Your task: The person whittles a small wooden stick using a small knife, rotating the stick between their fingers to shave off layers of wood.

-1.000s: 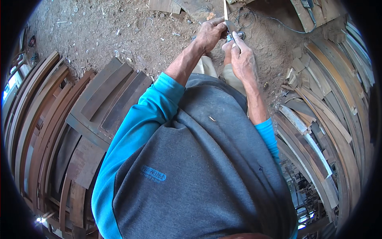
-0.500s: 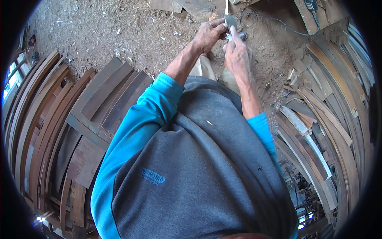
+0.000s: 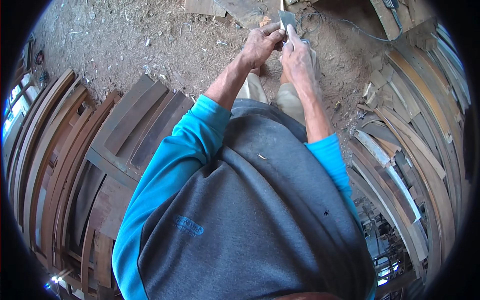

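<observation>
Both of my hands are together at the top of the view, over the dusty ground. My left hand point(image 3: 261, 46) is closed, thumb and fingers pinching a thin pale wooden strip point(image 3: 282, 5) that points away from me. My right hand point(image 3: 300, 62) grips a flat grey blade point(image 3: 287, 20), its index finger stretched along the blade's face. The blade lies against or just beside the strip, near my left fingertips. Its handle is hidden by my right hand, so I cannot tell the exact kind of tool.
Stacked wooden boards point(image 3: 65, 150) stand to my left, with wide panels point(image 3: 132, 115) nearer me. More planks and offcuts point(image 3: 415, 150) are piled on the right. Wooden boards point(image 3: 247, 11) lie ahead, and a dark cable point(image 3: 352, 25) runs over the ground. Shavings cover the ground point(image 3: 150, 35).
The blade and my right hand have shifted slightly up and left, and the blade has tilted. My left hand keeps its pinch on the strip, nearly in place.
</observation>
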Demonstrator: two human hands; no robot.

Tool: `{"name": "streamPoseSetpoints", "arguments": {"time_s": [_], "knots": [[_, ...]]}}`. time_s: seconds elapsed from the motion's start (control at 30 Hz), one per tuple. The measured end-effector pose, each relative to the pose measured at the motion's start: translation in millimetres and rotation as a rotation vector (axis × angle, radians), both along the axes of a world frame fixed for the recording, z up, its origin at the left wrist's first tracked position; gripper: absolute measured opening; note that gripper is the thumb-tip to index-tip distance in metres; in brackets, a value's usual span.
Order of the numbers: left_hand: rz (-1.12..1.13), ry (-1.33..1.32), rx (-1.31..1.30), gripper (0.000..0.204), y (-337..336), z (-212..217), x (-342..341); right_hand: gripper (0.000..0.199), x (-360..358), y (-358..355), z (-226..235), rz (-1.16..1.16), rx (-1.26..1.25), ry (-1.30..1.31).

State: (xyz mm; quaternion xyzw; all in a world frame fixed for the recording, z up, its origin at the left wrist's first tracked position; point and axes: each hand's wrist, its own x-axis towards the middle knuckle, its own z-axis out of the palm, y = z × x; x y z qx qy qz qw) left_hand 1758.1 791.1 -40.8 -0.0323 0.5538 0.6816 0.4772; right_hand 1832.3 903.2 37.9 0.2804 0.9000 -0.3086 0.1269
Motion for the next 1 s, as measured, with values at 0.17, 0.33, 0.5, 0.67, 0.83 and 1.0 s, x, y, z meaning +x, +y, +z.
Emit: {"name": "streamPoseSetpoints", "arguments": {"time_s": [0.17, 0.33, 0.5, 0.67, 0.83, 1.0], "knots": [[-0.023, 0.049, -0.033, 0.033, 2.5, 5.4, 0.9, 0.049, 9.4, 0.3, 6.5, 0.048, 0.029, 0.043], [-0.085, 0.034, -0.073, 0.04, 0.1, 4.3, 2.6, 0.044, 6.4, -6.0, 5.4, 0.006, 0.055, 0.032], [0.06, 0.045, -0.015, 0.035, 2.1, 4.4, 7.7, 0.045, -13.1, 0.4, 15.5, 0.009, 0.001, -0.054], [-0.076, 0.088, -0.075, 0.035, 1.1, 6.0, 5.3, 0.047, 4.0, -7.2, 16.3, 0.013, 0.039, -0.082], [0.004, 0.037, -0.048, 0.035, -0.7, 4.0, 8.0, 0.047, -21.9, 0.6, 17.1, 0.04, 0.034, -0.096], [-0.125, 0.135, -0.109, 0.035, -3.7, 9.5, 1.8, 0.047, 10.2, -11.6, 11.9, 0.072, 0.055, -0.044]]}}
